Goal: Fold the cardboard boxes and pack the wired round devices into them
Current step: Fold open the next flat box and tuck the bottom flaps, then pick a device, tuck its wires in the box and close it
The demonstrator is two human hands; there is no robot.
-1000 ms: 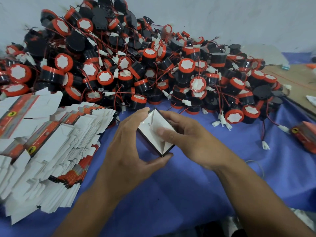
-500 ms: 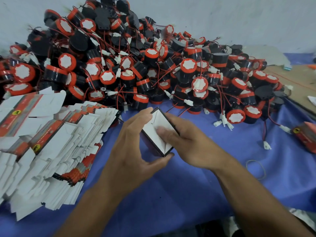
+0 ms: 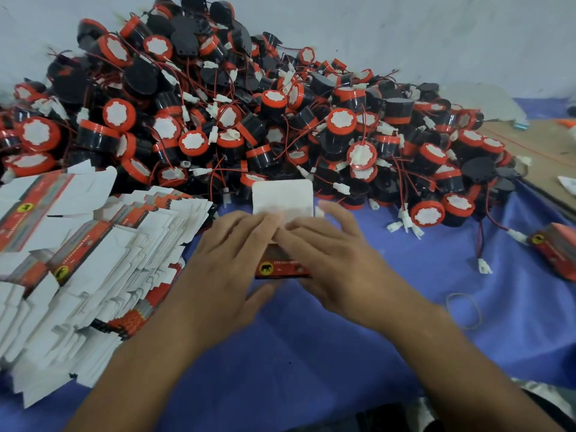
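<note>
From the head camera, both hands sit close together on a small cardboard box. The left hand lies over the left side of the box, with its fingers bent down around it and its thumb under the near edge. The right hand lies over the right side, fingers curled onto the top. The fingertips of both hands meet in the middle. So both hands are partly closed and hold the box between them.

A white flap of the box stands up just past the fingertips. It is not tucked in yet. A red strip with a yellow badge shows on the near side, between the hands.

Just beyond the flap is the big heap of wired round devices, black and red with thin red wires. To the left of the left hand lies a spread of flat boxes, not folded yet. Far to the right of the right hand lies another red box. All of it rests on a blue cloth.

What could go wrong: if the fingers press too hard, the thin box could crush or the flap could bend the wrong way. The loose wires are very near, so one could get caught under the flap.
</note>
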